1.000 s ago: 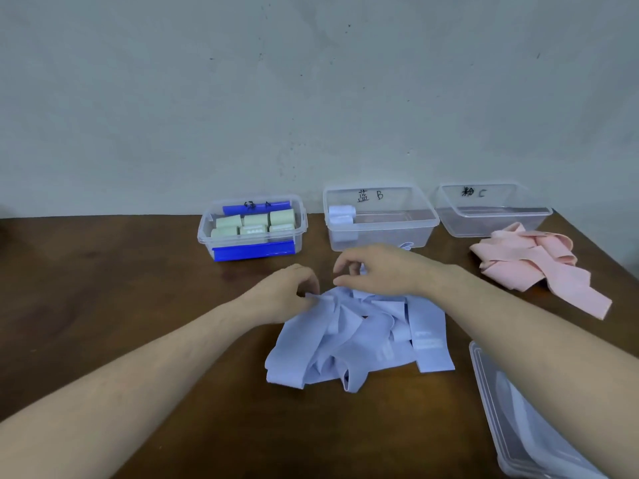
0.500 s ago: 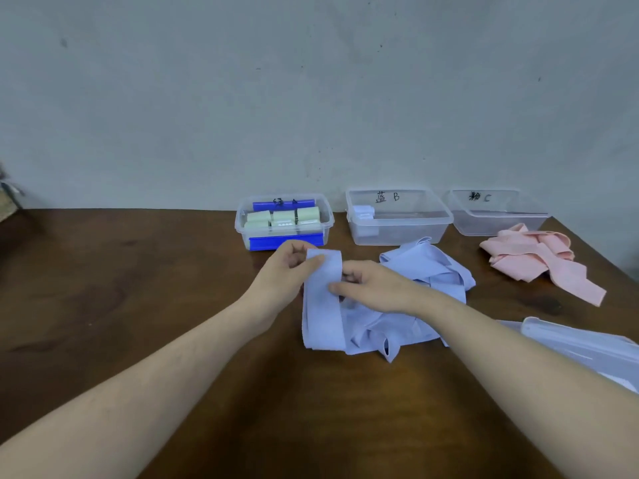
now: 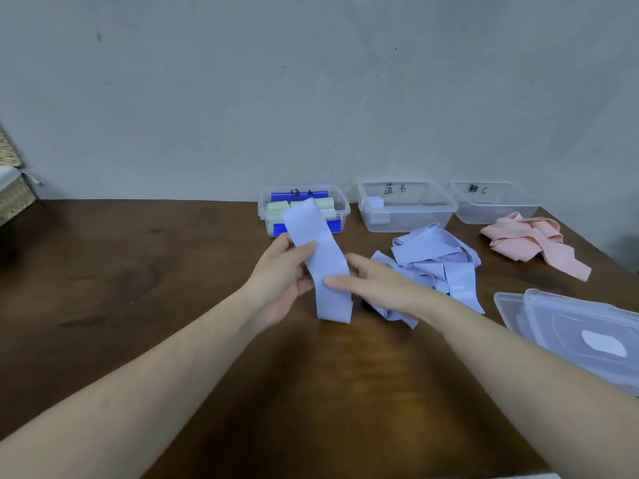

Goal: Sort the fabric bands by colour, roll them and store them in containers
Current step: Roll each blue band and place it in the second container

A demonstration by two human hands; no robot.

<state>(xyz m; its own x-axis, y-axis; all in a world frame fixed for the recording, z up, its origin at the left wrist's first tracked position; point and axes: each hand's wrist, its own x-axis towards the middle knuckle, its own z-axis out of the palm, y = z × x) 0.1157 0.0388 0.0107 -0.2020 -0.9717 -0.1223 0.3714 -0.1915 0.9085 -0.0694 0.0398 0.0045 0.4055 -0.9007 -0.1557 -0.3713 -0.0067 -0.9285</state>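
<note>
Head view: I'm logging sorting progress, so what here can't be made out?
- Green rolls in the left container: the raised blue band covers some, so no count.
- Right hand: its fingers lie behind the band, grip unseen.
- Blue pile: overlapping strips, number unclear.
- Lids: cut off by the right edge.
- Wicker basket: cropped at the left edge.
- Rolls in container B: too small to count.
</note>
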